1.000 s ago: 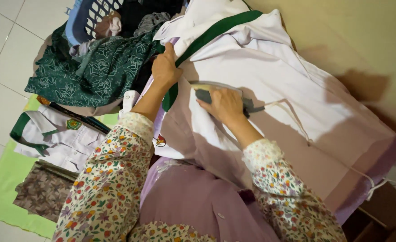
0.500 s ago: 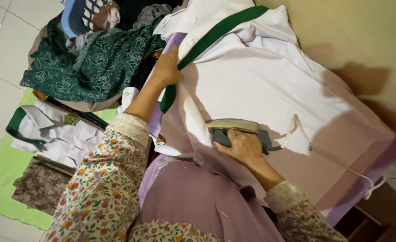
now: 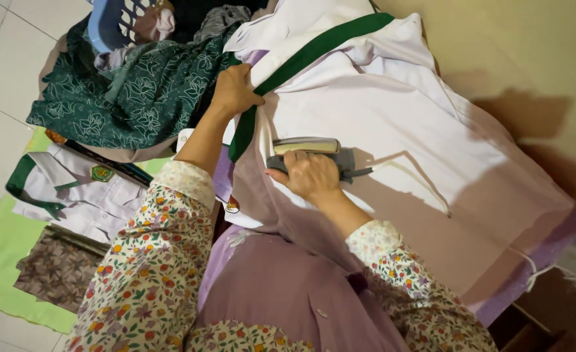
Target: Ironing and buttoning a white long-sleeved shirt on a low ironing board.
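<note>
A white garment [image 3: 392, 111] with a green band [image 3: 314, 45] lies spread over a low surface covered in lilac cloth [image 3: 548, 254]. My left hand [image 3: 234, 91] pinches the garment's edge at the green band. My right hand [image 3: 311, 176] grips the handle of a grey clothes iron [image 3: 314, 153] that rests flat on the white cloth, a little right of the band. The iron's white cord [image 3: 425, 186] trails right across the garment. Both arms wear floral sleeves.
A dark green patterned cloth [image 3: 131, 91] and a blue basket [image 3: 109, 26] of clothes lie at upper left. Below them, folded white shirts with green trim [image 3: 73, 189] and a brown patterned cloth [image 3: 57, 267] rest on a light green mat [image 3: 1, 261]. A beige wall [image 3: 509, 52] runs along the right.
My right hand slid the iron toward me across the white garment, then back up nearer the green band. My left hand kept its hold on the edge.
</note>
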